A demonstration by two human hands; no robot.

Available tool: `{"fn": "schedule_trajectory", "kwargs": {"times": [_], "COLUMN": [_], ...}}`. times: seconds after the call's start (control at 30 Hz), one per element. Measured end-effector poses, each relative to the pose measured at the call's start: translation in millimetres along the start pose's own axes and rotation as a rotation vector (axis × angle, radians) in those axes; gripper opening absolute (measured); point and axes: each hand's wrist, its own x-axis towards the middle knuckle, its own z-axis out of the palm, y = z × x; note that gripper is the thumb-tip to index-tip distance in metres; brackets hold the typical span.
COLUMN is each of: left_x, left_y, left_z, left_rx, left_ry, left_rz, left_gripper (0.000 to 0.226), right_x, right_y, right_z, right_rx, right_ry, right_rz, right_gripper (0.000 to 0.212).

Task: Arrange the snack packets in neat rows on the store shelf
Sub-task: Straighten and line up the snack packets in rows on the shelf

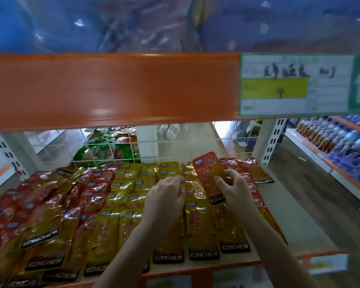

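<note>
Right hand (236, 191) pinches red packet (211, 179), tilted toward 11 o'clock; left hand (165, 199) loosely curled over yellow packets (133, 183); wooden shelf (303, 223), orange beam (112, 88) at 12.

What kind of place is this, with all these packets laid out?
Most likely a shop or small supermarket aisle. Snack packets lie in rows on an orange-edged shelf, a price label hangs on the beam above, and another stocked rack stands to the right. The right hand holds one red packet.

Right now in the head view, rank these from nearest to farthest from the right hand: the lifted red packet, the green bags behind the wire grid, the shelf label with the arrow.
1. Lifted red packet: held in the right hand.
2. Green bags: back left, behind the grid.
3. Shelf label: on the beam above.
</note>
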Motion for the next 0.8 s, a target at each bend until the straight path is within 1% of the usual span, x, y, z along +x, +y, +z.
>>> {"fn": "schedule_trajectory", "kwargs": {"times": [0.07,0.23,0.27,0.4,0.5,0.63,0.8], "left_x": [4,13,15,24,30,36,43], "left_y": [7,27,31,49,60,79,100], "left_z": [8,25,28,43,53,65,76], "left_rx": [0.029,0.093,0.111,0.149,0.137,0.132,0.099], "left_ry": [0.0,-0.006,-0.01,-0.039,-0.035,-0.041,-0.066], "left_rz": [0.016,0.06,0.064,0.076,0.095,0.103,0.119], "left_gripper": [0.027,0.028,0.028,0.029,0.025,0.025,0.027], "right_x": [5,15,17,22,26,35,43], "right_y": [7,23,24,29,35,43,59], "right_z": [-13,-44,-50,-80,-97,-114,-120], "right_rx": [-0.04,-0.026,-0.018,0.08,0.118,0.055,-0.091], "right_ry": [0.029,0.077,0.083,0.099,0.105,0.133,0.208], "right_rz": [0.005,0.069,0.079,0.115,0.133,0.122,0.064], "right_gripper": [0.017,0.028,0.027,0.015,0.016,0.014,0.023]}}
